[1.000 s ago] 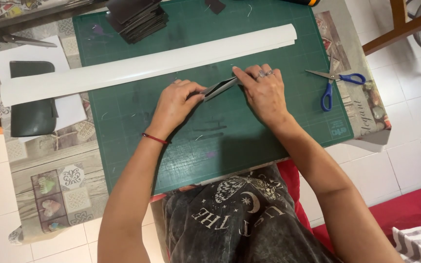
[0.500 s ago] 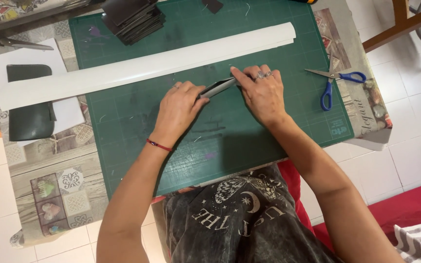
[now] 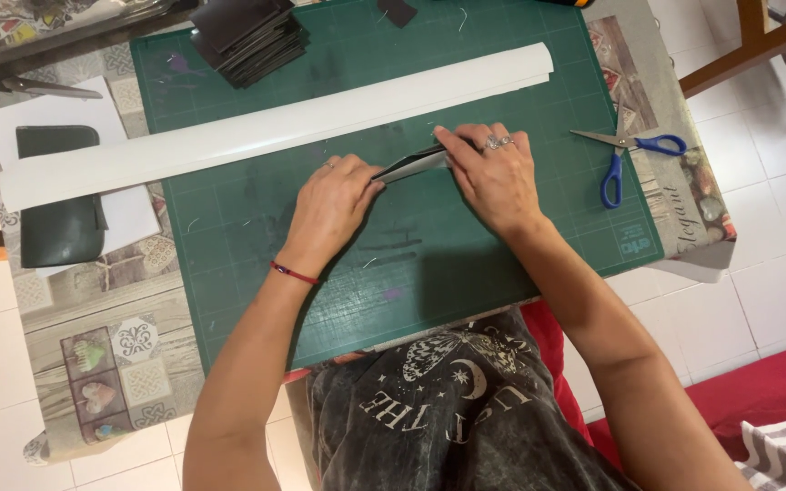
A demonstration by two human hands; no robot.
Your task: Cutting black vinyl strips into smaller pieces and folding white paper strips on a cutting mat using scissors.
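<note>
Pale floor tiles lie around your small table, which has a patterned cloth on it, and a big green cutting mat covers most of the top. Near the middle of that mat sits a small dark strip with a pale edge — both of your hands are on it. Your left hand lies palm down, with the fingers curled over the left end of the strip and pressing it to the mat. Your right hand also lies flat, fingers close together, and its fingertips push down on the right end. Only the middle bit of the strip shows between your hands. You wear rings on your right hand and a thin red band on your left wrist.

Just behind your hands a long white strip runs across the mat at a slant, and its left end sticks out past the mat's edge. At the far corner of the mat sits a stack of dark pieces. Off to your right, scissors with blue handles lie on the mat, well apart from your hand. To your left, off the mat, a dark green pouch rests on white paper — and another pair of scissors with dark handles lies beyond it.
</note>
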